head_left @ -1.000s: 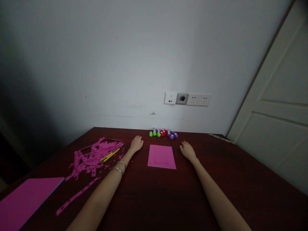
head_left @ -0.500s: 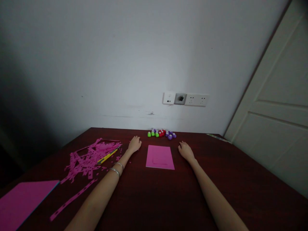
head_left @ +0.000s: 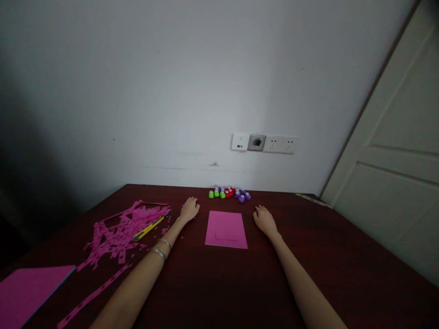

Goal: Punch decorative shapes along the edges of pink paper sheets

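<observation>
Pale wall [head_left: 164,91] behind, dark worktop [head_left: 219,283]. Pink card [head_left: 211,230] flat between left hand [head_left: 190,209] (10 o'clock) and right hand [head_left: 265,220] (near 3), smaller piece [head_left: 226,228] on top. Fingers [head_left: 194,202] loosely extended, nothing visibly held. Coloured bits [head_left: 227,194] at 12. Probably light, bendy, easily creased; best pinched at 6 o'clock edge, both layers together.

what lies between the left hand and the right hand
In the head view, a pink sheet lies between the left hand and the right hand, apart from both.
</observation>
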A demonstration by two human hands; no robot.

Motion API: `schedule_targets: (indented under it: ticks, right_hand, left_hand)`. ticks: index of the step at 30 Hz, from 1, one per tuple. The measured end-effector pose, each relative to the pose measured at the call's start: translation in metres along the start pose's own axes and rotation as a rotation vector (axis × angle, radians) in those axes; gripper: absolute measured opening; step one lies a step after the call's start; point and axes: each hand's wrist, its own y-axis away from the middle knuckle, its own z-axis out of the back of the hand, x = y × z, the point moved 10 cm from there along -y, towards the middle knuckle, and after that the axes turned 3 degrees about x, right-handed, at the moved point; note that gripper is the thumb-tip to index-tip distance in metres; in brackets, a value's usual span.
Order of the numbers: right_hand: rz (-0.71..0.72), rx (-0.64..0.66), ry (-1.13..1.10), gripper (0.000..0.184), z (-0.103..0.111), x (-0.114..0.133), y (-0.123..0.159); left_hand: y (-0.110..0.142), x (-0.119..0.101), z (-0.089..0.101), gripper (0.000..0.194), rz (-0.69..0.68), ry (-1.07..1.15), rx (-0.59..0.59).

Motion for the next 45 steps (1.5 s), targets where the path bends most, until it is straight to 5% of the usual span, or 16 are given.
schedule_targets:
  ticks: [7,14,21,36,45]
  right_hand:
    - [-0.005,-0.024,-0.001,0.043,0.002,0.000,-0.001]
    - [-0.031,-0.039,-0.018,0.043,0.004,-0.003,-0.001]
    - [-0.058,-0.046,-0.023,0.042,0.007,-0.005,-0.002]
    - [-0.077,-0.027,-0.047,0.041,0.006,-0.007,-0.002]
    - [-0.083,-0.022,-0.070,0.040,0.008,-0.006,0.000]
  left_hand:
    - [-0.021,-0.009,0.013,0.038,0.021,0.039,-0.096]
    - [-0.058,-0.028,-0.005,0.051,0.010,0.036,-0.035]
    - [-0.075,-0.022,-0.019,0.059,0.118,0.047,0.058]
    - [-0.073,-0.018,-0.018,0.045,0.120,0.190,0.005]
    - [-0.025,-0.063,0.021,0.039,-0.144,0.262,-0.163]
